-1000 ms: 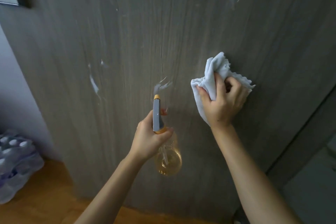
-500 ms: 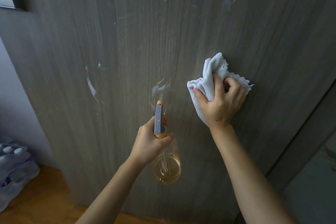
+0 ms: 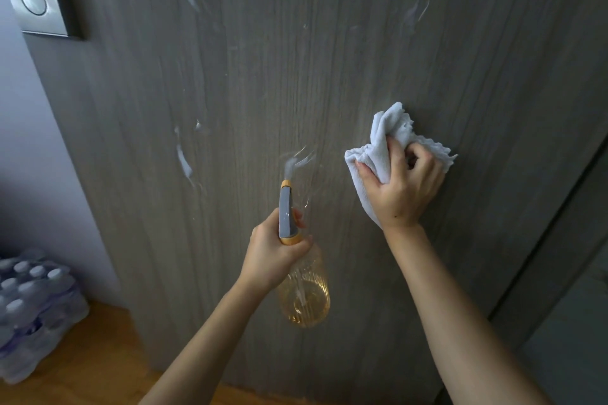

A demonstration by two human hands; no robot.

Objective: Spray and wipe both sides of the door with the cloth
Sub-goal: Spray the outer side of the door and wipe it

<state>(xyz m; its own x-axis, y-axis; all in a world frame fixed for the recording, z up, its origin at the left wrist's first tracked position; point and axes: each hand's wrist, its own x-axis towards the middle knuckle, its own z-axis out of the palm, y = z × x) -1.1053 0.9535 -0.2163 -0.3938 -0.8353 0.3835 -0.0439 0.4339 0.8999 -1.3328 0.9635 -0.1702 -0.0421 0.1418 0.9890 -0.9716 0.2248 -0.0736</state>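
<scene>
You stand close to the grey wood-grain door (image 3: 329, 59), mid-job: your left hand (image 3: 273, 253) is wrapped round the neck of the spray bottle (image 3: 304, 299), a finger at the trigger, nozzle aimed at the panel just ahead of it. Your right hand (image 3: 403, 187) is clamped on the bunched white cloth (image 3: 378, 154), fingers curled into the fabric, pressing it flat vs. the door at approx. the same height as the nozzle, to its right.

Progress, as far as can be judged: early to middling. White foam streaks and wet runs dot this face, one left of the nozzle, a fresh patch just above it, more near the top edge, so spraying is well under way but most of that liquid is not yet wiped. The other side of the door isn't visible; reckon it's left to do.

Around you: a metal lock plate (image 3: 36, 0) at upper left on the door's edge, a shrink-wrapped pack of water bottles (image 3: 29, 312) on the wooden floor (image 3: 98, 368) at lower left, well apart from your arms. The door frame (image 3: 559, 240) runs down the right. Nothing blocks the cloth's path; the bottle pack could crowd the door's swing, though that's a guess.
</scene>
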